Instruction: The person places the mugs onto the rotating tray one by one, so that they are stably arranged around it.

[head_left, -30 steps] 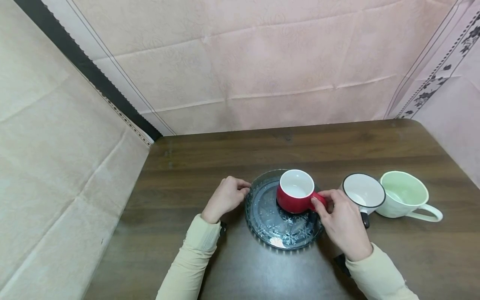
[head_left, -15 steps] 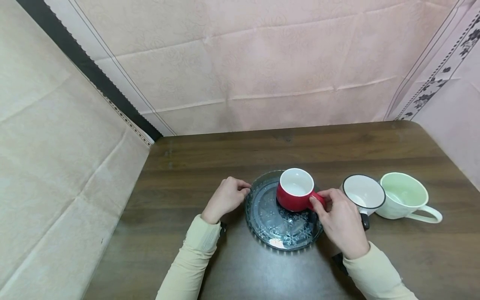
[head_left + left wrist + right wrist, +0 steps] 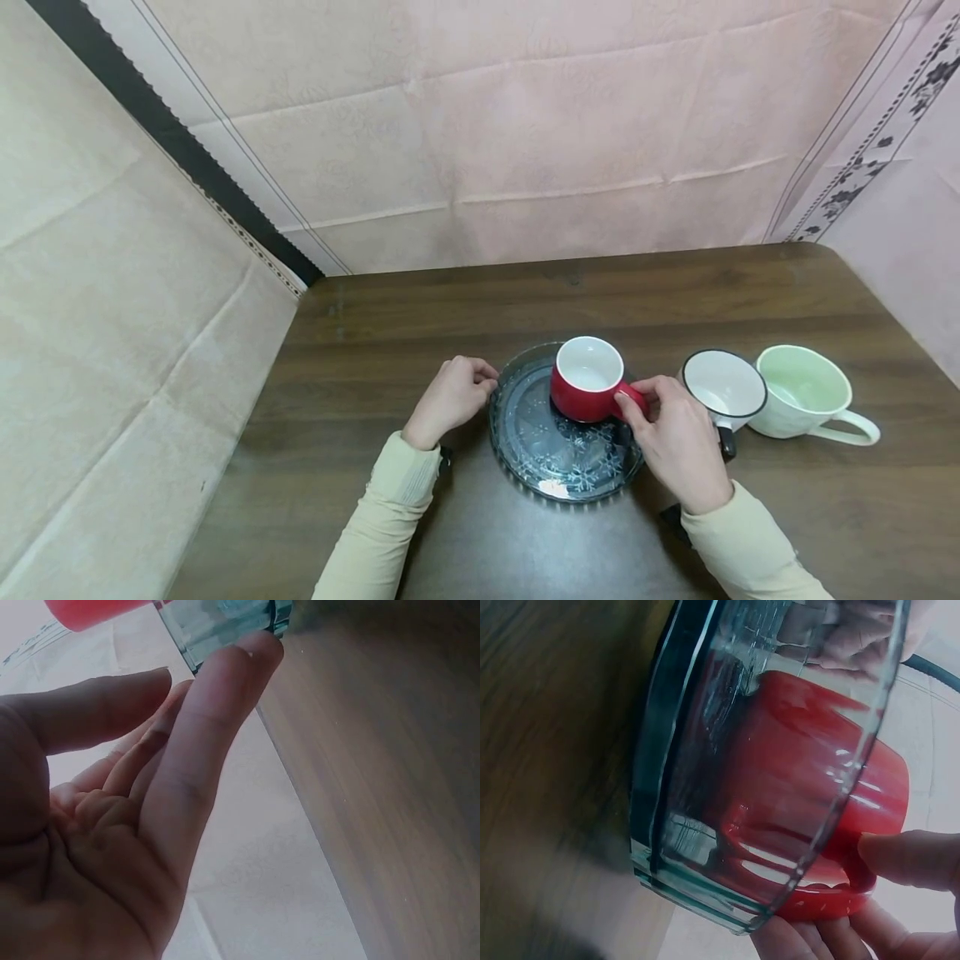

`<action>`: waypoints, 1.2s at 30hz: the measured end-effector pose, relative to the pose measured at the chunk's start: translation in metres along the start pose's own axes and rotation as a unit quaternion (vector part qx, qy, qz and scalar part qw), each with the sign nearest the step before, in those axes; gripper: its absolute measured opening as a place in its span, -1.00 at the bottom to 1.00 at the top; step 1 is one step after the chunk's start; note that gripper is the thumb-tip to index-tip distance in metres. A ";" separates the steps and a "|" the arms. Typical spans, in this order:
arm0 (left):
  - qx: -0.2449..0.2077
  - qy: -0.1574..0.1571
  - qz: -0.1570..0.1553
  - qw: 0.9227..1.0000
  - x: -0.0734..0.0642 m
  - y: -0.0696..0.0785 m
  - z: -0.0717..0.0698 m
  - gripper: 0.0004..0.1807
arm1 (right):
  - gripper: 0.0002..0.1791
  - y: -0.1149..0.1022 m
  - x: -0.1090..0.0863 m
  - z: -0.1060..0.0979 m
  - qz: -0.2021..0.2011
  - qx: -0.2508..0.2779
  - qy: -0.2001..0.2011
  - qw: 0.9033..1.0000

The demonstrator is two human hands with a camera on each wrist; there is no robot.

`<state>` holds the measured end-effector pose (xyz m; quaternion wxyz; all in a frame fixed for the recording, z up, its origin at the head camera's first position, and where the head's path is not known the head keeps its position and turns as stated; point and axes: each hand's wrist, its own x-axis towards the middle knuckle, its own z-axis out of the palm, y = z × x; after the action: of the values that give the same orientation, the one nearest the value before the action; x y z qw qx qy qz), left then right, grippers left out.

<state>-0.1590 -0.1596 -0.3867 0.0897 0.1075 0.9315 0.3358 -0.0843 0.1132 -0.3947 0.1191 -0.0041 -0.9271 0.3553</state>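
Observation:
A red mug (image 3: 581, 406) with a white inside is upright within the round glass dish (image 3: 525, 450), which has a snowflake pattern on its bottom. My right hand (image 3: 682, 450) pinches the mug's handle between thumb and fingers, over the dish's right rim. In the right wrist view, the red mug (image 3: 802, 780) shows through the clear dish wall (image 3: 649, 765). At the dish's left rim is my left hand (image 3: 453, 398). Its fairly straight index finger (image 3: 199, 735) reaches the glass (image 3: 225, 626) in the left wrist view, while the thumb (image 3: 112, 709) stays apart from it.
Right of the dish stands a white mug (image 3: 723, 383) with a dark rim and black handle, close beside my right hand. A pale green mug (image 3: 802, 392) overlaps it further right. All rest on a brown wooden table (image 3: 360, 467), with pale cloth (image 3: 525, 150) hanging behind.
The red mug and my right hand have shifted very slightly toward the far side of the dish. My left hand stays at the rim, and the dish keeps its place.

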 end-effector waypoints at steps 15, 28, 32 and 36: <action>0.022 0.007 -0.003 1.000 0.000 0.000 0.002 -0.82 | -0.62 -0.003 -0.011 -0.013 -0.038 -0.004 0.011 0.999; 0.016 0.000 -0.009 1.000 0.000 0.001 0.001 -0.82 | -0.75 0.011 -0.028 -0.051 -0.082 0.039 0.168 0.982; 0.016 -0.002 -0.010 1.000 -0.001 0.001 0.001 -0.82 | -0.79 0.024 -0.031 -0.064 -0.042 0.021 0.204 0.978; 0.018 -0.003 -0.011 1.000 -0.001 0.001 0.001 -0.83 | -0.79 0.039 -0.034 -0.074 0.002 0.012 0.214 0.977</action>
<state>-0.1577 -0.1582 -0.3866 0.0946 0.1003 0.9381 0.3177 -0.0376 0.1876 -0.3745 0.3143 -0.0804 -0.8757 0.3576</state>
